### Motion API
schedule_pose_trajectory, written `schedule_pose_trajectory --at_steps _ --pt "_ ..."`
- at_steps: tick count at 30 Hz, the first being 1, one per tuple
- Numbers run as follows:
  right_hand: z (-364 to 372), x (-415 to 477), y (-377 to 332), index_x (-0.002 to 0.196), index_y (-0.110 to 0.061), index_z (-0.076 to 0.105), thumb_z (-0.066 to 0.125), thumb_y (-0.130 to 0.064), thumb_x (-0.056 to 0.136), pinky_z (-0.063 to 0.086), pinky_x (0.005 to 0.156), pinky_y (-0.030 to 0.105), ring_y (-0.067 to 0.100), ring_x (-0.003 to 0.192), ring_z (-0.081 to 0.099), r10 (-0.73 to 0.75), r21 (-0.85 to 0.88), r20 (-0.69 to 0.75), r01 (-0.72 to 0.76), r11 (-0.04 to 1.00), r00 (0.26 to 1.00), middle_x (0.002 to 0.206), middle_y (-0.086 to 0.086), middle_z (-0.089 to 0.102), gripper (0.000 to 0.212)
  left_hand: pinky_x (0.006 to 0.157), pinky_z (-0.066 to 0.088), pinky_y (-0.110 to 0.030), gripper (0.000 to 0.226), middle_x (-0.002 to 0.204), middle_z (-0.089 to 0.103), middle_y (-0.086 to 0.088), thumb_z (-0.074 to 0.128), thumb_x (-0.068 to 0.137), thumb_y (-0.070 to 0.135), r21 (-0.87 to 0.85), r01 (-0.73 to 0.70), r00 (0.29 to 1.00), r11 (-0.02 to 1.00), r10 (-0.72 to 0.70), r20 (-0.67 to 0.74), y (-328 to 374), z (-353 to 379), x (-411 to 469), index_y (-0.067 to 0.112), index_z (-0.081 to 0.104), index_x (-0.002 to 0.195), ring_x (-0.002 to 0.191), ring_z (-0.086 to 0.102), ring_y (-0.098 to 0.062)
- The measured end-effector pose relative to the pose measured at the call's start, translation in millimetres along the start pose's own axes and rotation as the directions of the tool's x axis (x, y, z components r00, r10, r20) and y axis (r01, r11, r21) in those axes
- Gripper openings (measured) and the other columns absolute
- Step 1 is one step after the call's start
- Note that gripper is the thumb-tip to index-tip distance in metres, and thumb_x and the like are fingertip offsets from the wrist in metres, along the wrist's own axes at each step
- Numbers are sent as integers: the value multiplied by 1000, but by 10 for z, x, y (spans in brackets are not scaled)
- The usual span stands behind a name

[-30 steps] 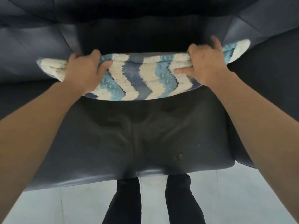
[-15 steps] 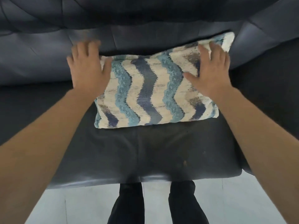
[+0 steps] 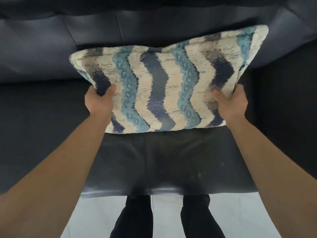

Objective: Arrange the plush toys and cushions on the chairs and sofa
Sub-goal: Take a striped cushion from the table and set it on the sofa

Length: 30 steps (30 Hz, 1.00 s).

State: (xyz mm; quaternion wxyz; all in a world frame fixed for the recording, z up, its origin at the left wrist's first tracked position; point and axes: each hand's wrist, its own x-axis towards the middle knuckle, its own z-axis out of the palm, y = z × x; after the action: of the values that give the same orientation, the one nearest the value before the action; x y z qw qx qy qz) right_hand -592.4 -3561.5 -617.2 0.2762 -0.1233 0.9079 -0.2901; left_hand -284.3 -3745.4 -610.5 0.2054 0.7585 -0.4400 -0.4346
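we hold the cushion point(image 3: 159, 86) tilted over the sofa point(image 3: 171, 160), top edge near its back. our left grip point(image 3: 99, 102) is clamped on the cushion's left edge and our right grip point(image 3: 231, 102) on its right edge, thumbs on top.

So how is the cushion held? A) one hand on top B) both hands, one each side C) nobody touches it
B: the left hand and right hand each grip a side of the cushion, thumbs on its front.
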Motion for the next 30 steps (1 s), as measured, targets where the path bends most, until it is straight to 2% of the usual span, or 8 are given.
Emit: schedule_pose_trajectory --at_steps 6,11,14,17,19,23,25,30 --pt "-59 -351 48 123 -10 54 77 -41 88 53 92 38 23 107 63 -88 171 -158 115 979 983 120 9 64 52 90 55 -20 29 109 67 14 71 95 26 -95 -292 951 952 278 -135 64 -204 -385 27 53 118 98 67 5" --pt "94 -83 -197 152 -5 36 75 -36 90 35 102 28 30 134 47 -132 26 -100 135 990 986 148 16 46 79 112 46 -38 71 137 56 -3 74 86 44 57 -248 969 967 249 6 272 -142 106 12 44 141 127 56 -20" --pt "237 -300 -264 161 4 13 62 -30 98 27 122 44 43 152 24 -270 -102 -193 255 962 943 165 30 13 87 115 30 -27 89 164 19 -16 63 97 40 207 -375 923 904 385 -11 235 -88 -88 7 13 162 152 26 -33" --pt "403 -506 -336 157 10 24 55 -28 104 21 123 61 54 152 19 -659 -416 -206 545 728 723 160 44 15 72 123 23 -51 67 164 13 -34 46 109 36 538 -663 647 520 760 62 116 -73 -273 5 20 162 154 17 -48" --pt "594 -551 -543 155 6 35 52 -31 107 20 123 64 55 151 24 -804 -495 -66 680 540 591 158 42 25 63 124 17 -59 56 163 17 -36 39 111 32 630 -727 507 273 832 225 118 -44 -165 10 27 161 153 16 -50" --pt "1044 -482 -1031 159 -10 36 42 -49 107 14 126 61 48 153 27 -904 -533 203 817 219 375 163 30 31 65 125 0 -60 61 171 2 -20 23 111 46 666 -700 584 256 742 328 389 5 143 23 10 165 158 0 -41" --pt "1052 -280 -1159 164 -19 23 28 -65 105 4 126 56 41 157 19 -874 -577 341 811 96 346 168 25 21 75 123 -5 -63 64 173 -6 -13 15 108 56 696 -662 647 279 682 341 426 3 271 30 0 164 159 -8 -35" --pt "150 559 -793 166 -29 2 13 -87 93 -6 123 57 42 158 5 -768 -758 274 621 197 579 172 23 3 93 121 -8 -68 65 173 -12 -9 12 106 60 717 -613 725 332 598 342 300 136 305 34 -7 163 159 -13 -30"
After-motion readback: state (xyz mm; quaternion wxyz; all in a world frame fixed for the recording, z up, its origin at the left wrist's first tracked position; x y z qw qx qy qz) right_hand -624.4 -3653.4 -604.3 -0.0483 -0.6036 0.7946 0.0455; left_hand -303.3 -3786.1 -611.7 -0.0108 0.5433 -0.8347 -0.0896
